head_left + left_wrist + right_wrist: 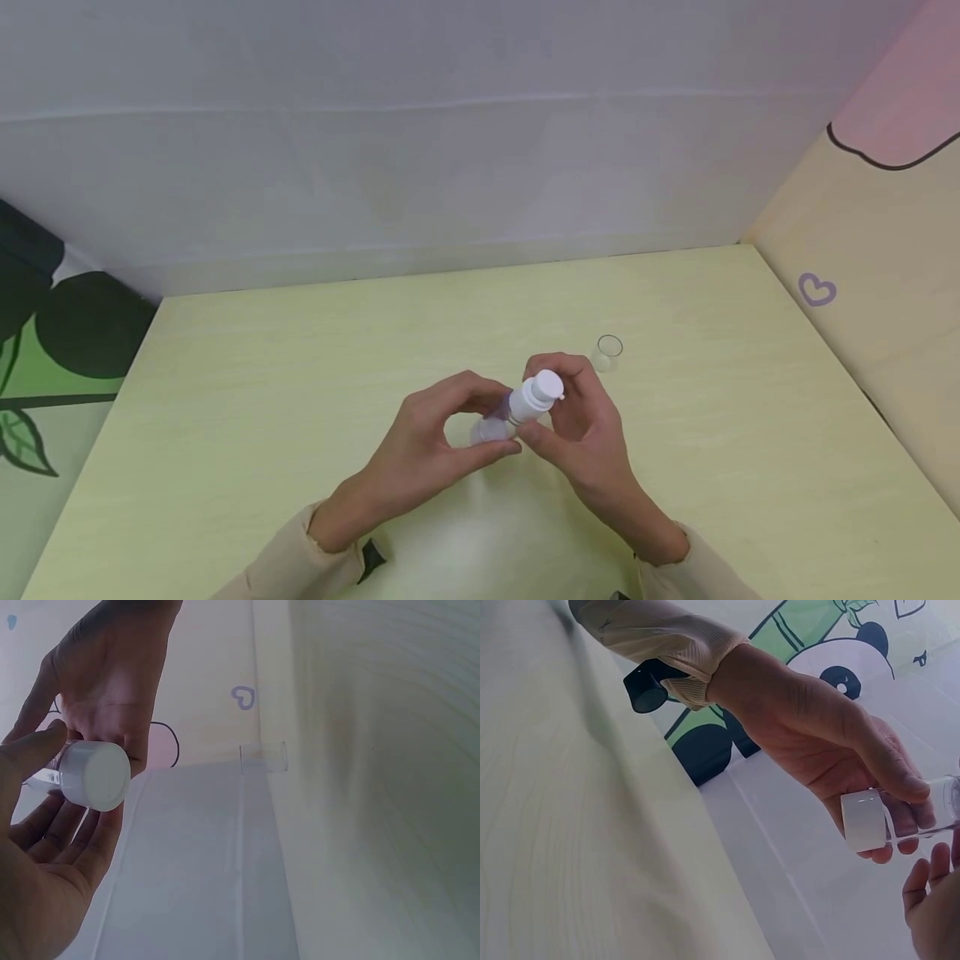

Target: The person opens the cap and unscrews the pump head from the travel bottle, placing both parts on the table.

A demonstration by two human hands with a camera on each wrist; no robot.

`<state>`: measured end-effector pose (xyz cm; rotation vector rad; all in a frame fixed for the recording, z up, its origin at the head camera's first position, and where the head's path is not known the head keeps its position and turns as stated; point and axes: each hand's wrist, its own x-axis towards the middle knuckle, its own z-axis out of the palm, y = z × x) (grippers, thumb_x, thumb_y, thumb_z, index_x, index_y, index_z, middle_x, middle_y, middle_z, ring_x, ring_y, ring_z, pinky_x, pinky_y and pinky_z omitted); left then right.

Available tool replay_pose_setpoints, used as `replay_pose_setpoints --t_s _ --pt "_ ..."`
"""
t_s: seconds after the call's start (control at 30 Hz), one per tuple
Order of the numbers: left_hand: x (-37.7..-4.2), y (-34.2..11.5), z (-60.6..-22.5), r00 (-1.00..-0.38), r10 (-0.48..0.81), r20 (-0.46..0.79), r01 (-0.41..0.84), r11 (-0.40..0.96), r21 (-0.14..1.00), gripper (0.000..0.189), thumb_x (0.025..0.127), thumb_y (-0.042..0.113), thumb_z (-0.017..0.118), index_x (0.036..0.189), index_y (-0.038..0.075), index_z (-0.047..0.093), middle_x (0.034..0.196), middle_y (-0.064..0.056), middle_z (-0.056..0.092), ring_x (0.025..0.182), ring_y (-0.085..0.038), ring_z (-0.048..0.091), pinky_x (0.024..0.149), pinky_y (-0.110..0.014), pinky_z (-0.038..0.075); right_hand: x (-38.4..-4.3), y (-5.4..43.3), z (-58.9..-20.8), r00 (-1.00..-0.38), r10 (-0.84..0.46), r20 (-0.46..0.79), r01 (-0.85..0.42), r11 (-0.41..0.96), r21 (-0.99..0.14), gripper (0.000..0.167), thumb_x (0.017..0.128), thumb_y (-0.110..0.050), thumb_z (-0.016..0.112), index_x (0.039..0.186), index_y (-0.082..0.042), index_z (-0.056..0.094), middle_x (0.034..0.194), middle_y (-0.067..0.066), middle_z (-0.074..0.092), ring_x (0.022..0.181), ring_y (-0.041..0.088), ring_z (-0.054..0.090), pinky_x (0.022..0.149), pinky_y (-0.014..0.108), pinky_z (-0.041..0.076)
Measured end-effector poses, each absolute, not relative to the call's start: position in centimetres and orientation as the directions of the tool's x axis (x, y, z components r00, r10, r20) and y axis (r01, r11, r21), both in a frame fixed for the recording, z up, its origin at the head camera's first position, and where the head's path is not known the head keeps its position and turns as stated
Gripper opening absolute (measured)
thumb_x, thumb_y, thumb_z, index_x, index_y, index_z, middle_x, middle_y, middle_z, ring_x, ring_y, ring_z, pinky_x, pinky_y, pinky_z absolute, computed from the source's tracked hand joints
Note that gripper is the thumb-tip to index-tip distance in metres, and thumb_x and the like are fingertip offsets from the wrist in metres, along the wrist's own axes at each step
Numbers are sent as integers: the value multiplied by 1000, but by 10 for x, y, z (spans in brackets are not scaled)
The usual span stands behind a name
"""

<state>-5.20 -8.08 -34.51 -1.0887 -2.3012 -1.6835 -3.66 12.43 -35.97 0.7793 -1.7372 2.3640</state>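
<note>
- A person's left hand [442, 433] grasps a small bottle [498, 408], fingers on one side of its clear body and thumb on the other.
- The right hand [588, 433] holds the same bottle at its upper end, thumb at the collar and fingers curled behind the white pump top [542, 392].
- The bottle tilts between the two sets of fingers, held above the worktop [300, 383], its pump top toward the right fingers and its white base [105, 777] toward the left palm.
- Seen from the right wrist, the left thumb lies along the clear body just beside the white base; the pump end is out of that view.
- A small clear cup [607, 354] stands on the worktop just beyond the right fingers, touching neither hand.
- Beige sleeves cover both forearms, behind the fingers; a black block [372, 560] sits at the left cuff.
- Well past the fingertips rises a pale grey backdrop [450, 175]; far to the right of the fingers, a purple heart [817, 289] marks the side wall [885, 333].
</note>
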Motion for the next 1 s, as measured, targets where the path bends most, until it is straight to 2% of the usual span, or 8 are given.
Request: replay_pose_setpoints --t_s 0.13,0.27,0.43,0.8,1.0 --pt "-51 -81 -346 -744 491 453 582 144 800 40 85 12 88 120 14 67 109 1 75 99 -11 72 89 -31 64 -37 124 -360 -863 -196 466 -380 -355 -854 39 95 -2 73 127 -8 51 120 -2 56 108 13 52 95 19 50" --pt "-51 -81 -345 -748 492 446 577 150 803 41 84 13 88 120 15 67 110 2 75 99 -10 71 89 -30 64 -38 124 -360 -839 -200 506 -408 -383 -829 39 95 6 69 129 -2 53 121 -2 58 108 13 54 95 19 51" --pt "-52 -82 -346 -751 488 445 572 145 807 42 84 13 89 120 16 67 111 2 75 100 -10 71 90 -30 63 -38 125 -360 -827 -208 522 -426 -373 -824 38 96 9 65 131 4 53 125 0 61 111 14 57 101 22 51" --pt "-51 -83 -346 -759 479 442 568 155 808 42 84 12 89 120 15 68 111 1 75 102 -11 73 91 -31 64 -35 129 -358 -840 -229 493 -419 -305 -855 36 99 10 56 135 9 55 131 -1 67 121 17 63 106 26 52" --pt "-50 -83 -346 -753 489 441 570 151 808 40 85 12 87 120 14 68 111 0 76 99 -12 71 91 -32 64 -36 129 -355 -849 -260 461 -379 -309 -872 48 97 7 61 143 9 46 134 2 59 125 17 56 106 24 50"
